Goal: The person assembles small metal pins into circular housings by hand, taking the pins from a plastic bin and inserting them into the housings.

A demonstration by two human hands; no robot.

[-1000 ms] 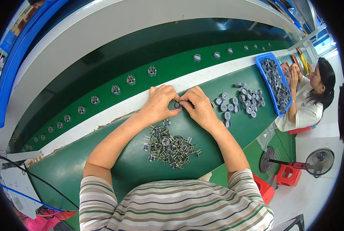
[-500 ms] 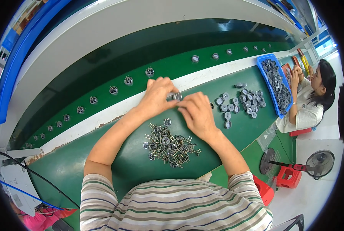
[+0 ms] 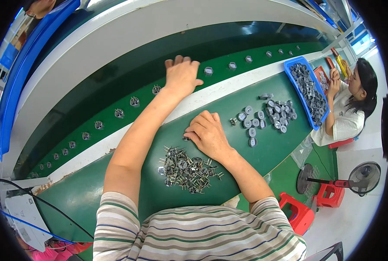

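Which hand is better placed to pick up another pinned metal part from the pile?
Right. The right hand rests beside the pile of pinned parts; the left hand is stretched out over the conveyor belt.

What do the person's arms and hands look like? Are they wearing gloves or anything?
No gloves. Both the left hand and the right hand are bare, with no rings or watch visible. The forearms are bare too. Short sleeves of a shirt striped in cream, grey and brown cover the upper arms.
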